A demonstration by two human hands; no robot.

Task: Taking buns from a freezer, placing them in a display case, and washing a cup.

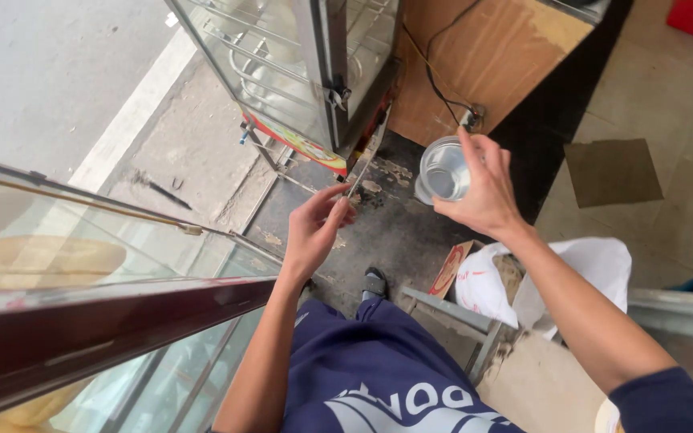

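My right hand (484, 186) holds a clear plastic cup (443, 170) tilted on its side, its mouth facing me, above the dark stained floor. My left hand (314, 228) hangs free a little to the left of the cup, fingers loosely apart and holding nothing, close to the lower corner of a glass steamer cabinet (298, 72). Below I see my dark blue shirt and one sandalled foot (374, 282).
A glass display case (98, 273) with a dark red frame stands at my left. A wooden board (483, 56) with a black cable leans behind the cabinet. A white plastic bag (555, 277) and a cardboard box (449, 269) lie on the floor at right.
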